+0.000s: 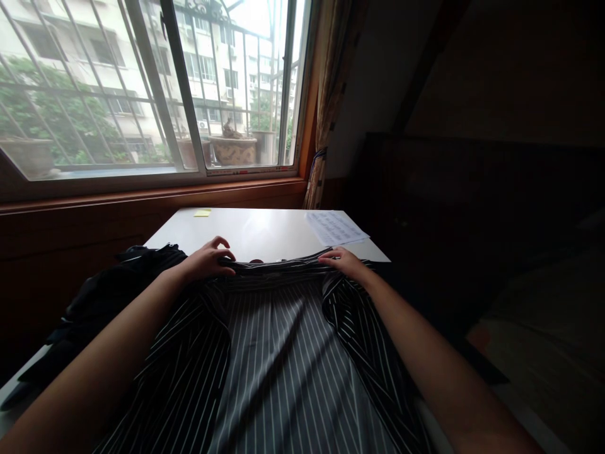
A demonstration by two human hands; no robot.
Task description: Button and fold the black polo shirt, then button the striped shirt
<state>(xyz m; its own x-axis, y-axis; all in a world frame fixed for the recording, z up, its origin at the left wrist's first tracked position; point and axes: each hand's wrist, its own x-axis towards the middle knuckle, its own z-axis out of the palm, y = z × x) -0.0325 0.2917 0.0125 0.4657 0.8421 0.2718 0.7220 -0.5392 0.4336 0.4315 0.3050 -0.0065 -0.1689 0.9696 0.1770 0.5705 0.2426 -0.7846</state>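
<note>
A black garment with thin white stripes, apparently a shirt (283, 353), lies spread over the white table with its grey-looking inner side up in the middle. Darker striped parts fold along both sides. At the left end of its gathered far edge, my left hand (208, 260) holds the cloth between thumb and fingers, the index finger arched up. My right hand (344, 261) pinches the same edge at its right end. Between the hands, the edge runs as a narrow folded band. A small dark reddish round thing shows just behind it.
The white table (255, 230) extends toward the window. On it are a yellow sticky note (202, 213) and printed sheets (335, 228) at the far right. Dark crumpled clothing (108, 290) lies at the left. A tied curtain (319, 164) hangs beside the barred window.
</note>
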